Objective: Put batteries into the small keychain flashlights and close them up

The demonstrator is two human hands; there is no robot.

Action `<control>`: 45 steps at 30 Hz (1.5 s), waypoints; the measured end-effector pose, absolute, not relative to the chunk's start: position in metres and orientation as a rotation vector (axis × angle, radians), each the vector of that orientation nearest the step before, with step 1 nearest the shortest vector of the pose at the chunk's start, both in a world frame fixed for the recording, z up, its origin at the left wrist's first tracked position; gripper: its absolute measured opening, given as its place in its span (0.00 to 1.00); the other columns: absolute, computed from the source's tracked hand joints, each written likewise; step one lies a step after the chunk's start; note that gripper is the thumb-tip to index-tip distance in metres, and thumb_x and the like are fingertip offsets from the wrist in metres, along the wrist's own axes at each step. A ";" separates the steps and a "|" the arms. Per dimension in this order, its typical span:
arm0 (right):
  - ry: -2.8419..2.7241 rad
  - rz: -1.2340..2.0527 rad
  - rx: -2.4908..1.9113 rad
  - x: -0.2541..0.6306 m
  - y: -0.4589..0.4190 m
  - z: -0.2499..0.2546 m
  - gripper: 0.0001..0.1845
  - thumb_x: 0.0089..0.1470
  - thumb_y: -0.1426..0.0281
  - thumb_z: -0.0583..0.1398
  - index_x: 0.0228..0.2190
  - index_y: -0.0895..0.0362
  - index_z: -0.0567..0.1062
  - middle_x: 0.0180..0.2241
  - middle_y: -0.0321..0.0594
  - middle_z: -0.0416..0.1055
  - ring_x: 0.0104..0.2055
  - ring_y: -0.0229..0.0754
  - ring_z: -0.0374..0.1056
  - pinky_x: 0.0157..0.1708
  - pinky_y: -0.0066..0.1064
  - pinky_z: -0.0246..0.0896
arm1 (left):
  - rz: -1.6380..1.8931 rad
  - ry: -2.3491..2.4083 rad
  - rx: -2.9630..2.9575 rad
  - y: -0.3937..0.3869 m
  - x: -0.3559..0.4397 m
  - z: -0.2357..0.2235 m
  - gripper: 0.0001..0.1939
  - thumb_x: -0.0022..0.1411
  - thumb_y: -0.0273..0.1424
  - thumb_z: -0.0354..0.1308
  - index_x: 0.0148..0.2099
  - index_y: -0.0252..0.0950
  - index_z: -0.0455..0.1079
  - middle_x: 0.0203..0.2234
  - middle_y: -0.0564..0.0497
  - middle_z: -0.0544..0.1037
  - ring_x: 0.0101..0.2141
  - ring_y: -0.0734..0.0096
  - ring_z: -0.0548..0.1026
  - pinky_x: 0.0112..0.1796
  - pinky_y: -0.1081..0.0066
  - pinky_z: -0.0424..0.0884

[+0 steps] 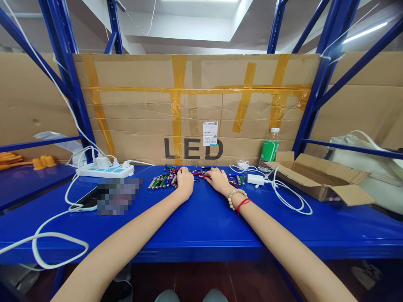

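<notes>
Both my arms reach forward over the blue shelf top [201, 222]. My left hand [184, 181] rests knuckles up at the right end of a row of small coloured pen-like sticks [162, 181], fingers curled down onto them. My right hand [217, 178], with a bead bracelet and red string at the wrist, lies over more scattered small sticks [236, 180]; its fingers are bent and touch a red one. What either hand actually grips is too small to make out.
A white power strip [105, 170] with plugs and white cables sits at the left, a phone [85, 202] in front of it. A green bottle [269, 151], white charger [255, 179] and open cardboard box [317, 180] stand at the right. A taped cardboard sheet marked LED forms the back wall.
</notes>
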State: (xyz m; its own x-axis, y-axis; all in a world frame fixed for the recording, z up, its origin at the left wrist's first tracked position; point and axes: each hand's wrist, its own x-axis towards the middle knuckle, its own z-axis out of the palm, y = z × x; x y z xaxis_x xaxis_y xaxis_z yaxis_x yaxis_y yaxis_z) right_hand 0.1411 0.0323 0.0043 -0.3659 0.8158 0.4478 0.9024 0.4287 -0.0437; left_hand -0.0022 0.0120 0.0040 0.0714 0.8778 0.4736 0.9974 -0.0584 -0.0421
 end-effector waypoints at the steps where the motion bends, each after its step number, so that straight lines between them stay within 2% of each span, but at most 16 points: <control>1: -2.268 -0.287 -1.461 0.141 0.033 0.004 0.11 0.57 0.70 0.53 0.36 0.56 0.75 0.40 0.47 0.69 0.45 0.49 0.61 0.44 0.40 0.51 | -0.480 -1.842 -2.013 0.011 -0.002 0.004 0.18 0.59 0.17 0.41 0.45 0.30 0.68 0.44 0.37 0.69 0.49 0.55 0.61 0.46 0.59 0.58; 5: -2.191 -0.247 -1.417 0.141 0.035 0.004 0.10 0.58 0.73 0.51 0.39 0.58 0.70 0.41 0.47 0.70 0.44 0.47 0.63 0.43 0.38 0.54 | -0.556 -1.716 -2.085 0.005 0.002 0.007 0.15 0.64 0.27 0.41 0.45 0.29 0.67 0.45 0.36 0.68 0.49 0.55 0.61 0.47 0.61 0.57; 8: -2.183 -0.214 -1.293 0.140 0.034 0.007 0.11 0.59 0.73 0.50 0.44 0.59 0.65 0.43 0.45 0.69 0.45 0.41 0.64 0.43 0.32 0.56 | -0.610 -1.664 -2.127 0.002 0.005 0.008 0.21 0.66 0.37 0.40 0.45 0.28 0.67 0.43 0.35 0.69 0.48 0.53 0.62 0.47 0.60 0.57; 10: -2.214 -0.192 -1.198 0.139 0.032 0.009 0.12 0.58 0.74 0.50 0.45 0.58 0.64 0.44 0.42 0.70 0.45 0.38 0.65 0.43 0.28 0.56 | -0.643 -1.656 -2.149 0.002 0.006 0.008 0.22 0.66 0.39 0.38 0.46 0.29 0.67 0.43 0.37 0.69 0.48 0.54 0.63 0.47 0.61 0.57; 14: -2.271 -0.161 -1.086 0.134 0.029 0.010 0.11 0.55 0.74 0.54 0.42 0.58 0.64 0.42 0.41 0.71 0.43 0.37 0.66 0.41 0.26 0.57 | -0.726 -1.688 -2.173 0.007 0.003 0.006 0.20 0.67 0.36 0.37 0.55 0.35 0.60 0.45 0.43 0.70 0.46 0.60 0.65 0.47 0.64 0.59; 17: -2.254 -0.151 -1.079 0.133 0.028 0.008 0.10 0.55 0.72 0.55 0.41 0.57 0.65 0.40 0.41 0.72 0.42 0.39 0.67 0.40 0.27 0.57 | -0.793 -1.704 -2.193 0.010 -0.001 0.006 0.20 0.67 0.36 0.36 0.58 0.38 0.56 0.46 0.46 0.70 0.47 0.63 0.65 0.47 0.65 0.59; 22: -2.098 -0.142 -1.194 0.139 0.030 0.008 0.10 0.58 0.69 0.51 0.42 0.56 0.63 0.38 0.41 0.72 0.40 0.40 0.68 0.36 0.28 0.58 | -0.860 -1.564 -2.270 -0.002 0.003 0.011 0.24 0.66 0.38 0.37 0.62 0.36 0.47 0.54 0.43 0.62 0.53 0.61 0.60 0.51 0.62 0.56; 24: -2.044 -0.140 -1.258 0.143 0.033 0.009 0.09 0.58 0.68 0.50 0.40 0.57 0.64 0.38 0.42 0.72 0.38 0.40 0.68 0.34 0.28 0.58 | -0.777 -1.342 -2.415 -0.011 0.012 0.013 0.23 0.65 0.35 0.42 0.61 0.39 0.50 0.56 0.47 0.61 0.54 0.65 0.59 0.52 0.67 0.55; 25: -2.025 -0.137 -1.290 0.144 0.033 0.009 0.08 0.58 0.67 0.50 0.38 0.57 0.64 0.36 0.42 0.72 0.36 0.40 0.68 0.33 0.28 0.57 | -0.677 -1.125 -2.504 -0.015 0.017 0.014 0.22 0.64 0.32 0.41 0.60 0.35 0.53 0.56 0.44 0.61 0.55 0.62 0.58 0.52 0.66 0.54; 27: -1.995 -0.137 -1.347 0.146 0.035 0.011 0.09 0.58 0.64 0.50 0.35 0.56 0.65 0.33 0.41 0.72 0.33 0.40 0.68 0.30 0.28 0.56 | -0.495 -0.788 -2.584 -0.022 0.027 0.014 0.20 0.64 0.30 0.40 0.57 0.34 0.58 0.54 0.42 0.63 0.55 0.59 0.59 0.53 0.62 0.51; 29: -1.969 -0.146 -1.388 0.146 0.035 0.011 0.11 0.59 0.62 0.49 0.34 0.56 0.65 0.32 0.41 0.72 0.34 0.41 0.68 0.30 0.28 0.55 | -0.360 -0.526 -2.624 -0.026 0.035 0.013 0.20 0.65 0.30 0.37 0.56 0.35 0.59 0.50 0.42 0.68 0.51 0.61 0.63 0.51 0.63 0.54; 33: -1.938 -0.145 -1.465 0.143 0.036 0.012 0.14 0.61 0.63 0.45 0.37 0.56 0.65 0.34 0.43 0.73 0.35 0.41 0.69 0.30 0.27 0.53 | -0.363 -0.344 -2.597 -0.029 0.038 0.011 0.20 0.66 0.28 0.34 0.54 0.36 0.62 0.45 0.43 0.71 0.48 0.66 0.66 0.47 0.68 0.58; 36: -1.917 -0.129 -1.543 0.142 0.036 0.014 0.15 0.62 0.62 0.43 0.41 0.57 0.64 0.31 0.44 0.73 0.31 0.42 0.69 0.27 0.28 0.51 | -0.399 -0.514 -2.533 -0.028 0.037 0.012 0.17 0.65 0.29 0.38 0.49 0.35 0.64 0.42 0.43 0.71 0.46 0.64 0.67 0.46 0.67 0.60; 39: -1.898 -0.121 -1.595 0.143 0.034 0.015 0.17 0.62 0.62 0.42 0.42 0.57 0.63 0.29 0.42 0.74 0.31 0.43 0.70 0.26 0.28 0.50 | -0.402 -0.948 -2.375 -0.026 0.035 0.012 0.14 0.64 0.29 0.42 0.48 0.34 0.64 0.44 0.43 0.69 0.46 0.61 0.66 0.44 0.66 0.62; 42: -1.887 -0.136 -1.595 0.145 0.032 0.015 0.17 0.62 0.61 0.41 0.42 0.56 0.63 0.31 0.42 0.74 0.34 0.43 0.70 0.27 0.27 0.50 | -0.431 -1.280 -2.226 -0.018 0.030 0.010 0.15 0.62 0.24 0.42 0.50 0.29 0.61 0.45 0.39 0.68 0.45 0.58 0.66 0.42 0.63 0.63; 45: -1.908 -0.144 -1.568 0.145 0.032 0.013 0.17 0.62 0.59 0.43 0.40 0.55 0.65 0.31 0.40 0.75 0.34 0.43 0.70 0.27 0.27 0.50 | -0.424 -1.531 -2.114 -0.007 0.018 0.008 0.14 0.58 0.19 0.45 0.47 0.26 0.62 0.40 0.37 0.70 0.42 0.56 0.68 0.39 0.63 0.65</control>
